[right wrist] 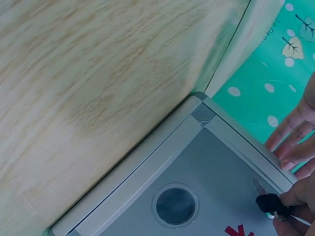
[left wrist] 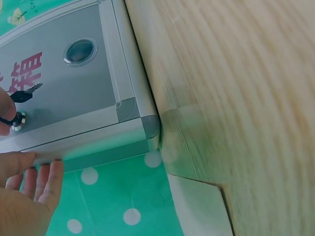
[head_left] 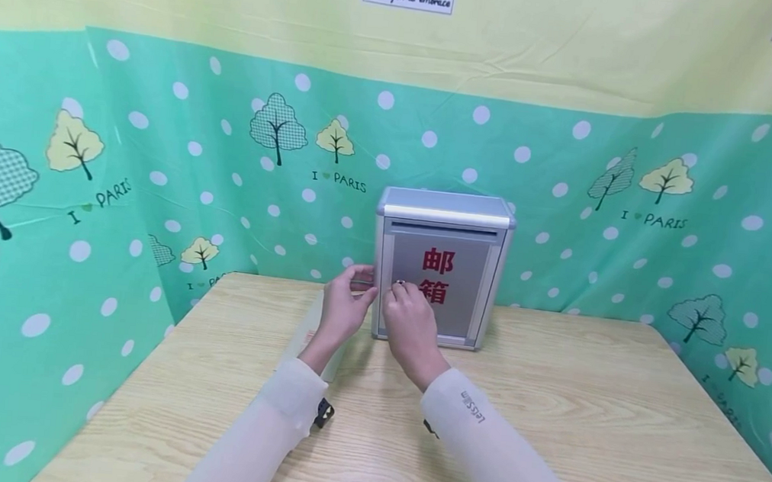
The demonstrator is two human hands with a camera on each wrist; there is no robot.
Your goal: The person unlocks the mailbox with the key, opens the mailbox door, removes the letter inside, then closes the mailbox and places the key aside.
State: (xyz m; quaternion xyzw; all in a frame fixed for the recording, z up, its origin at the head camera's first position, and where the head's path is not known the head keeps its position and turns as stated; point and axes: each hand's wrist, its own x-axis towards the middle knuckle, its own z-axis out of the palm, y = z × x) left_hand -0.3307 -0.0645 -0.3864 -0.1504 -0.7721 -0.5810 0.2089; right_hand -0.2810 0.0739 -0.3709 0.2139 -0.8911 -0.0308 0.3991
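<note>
A silver-grey metal mailbox [head_left: 442, 269] with red characters, a slot near its top and a round window stands upright on the table. My right hand [head_left: 411, 327] is at the left side of its front panel and pinches a key at the small lock [left wrist: 18, 121]. A second key [left wrist: 24, 94] with a black head hangs beside it; the shaft of the pinched one is hidden. My left hand [head_left: 346, 306] rests against the mailbox's left edge, its fingers [left wrist: 53, 184] fairly straight along the side and its thumb near the front frame.
A flat pale piece [head_left: 305, 333], perhaps an envelope or card, lies on the wooden table [head_left: 549, 424] under the left wrist. A green and yellow printed curtain [head_left: 182, 131] hangs behind the mailbox and along both sides of the table.
</note>
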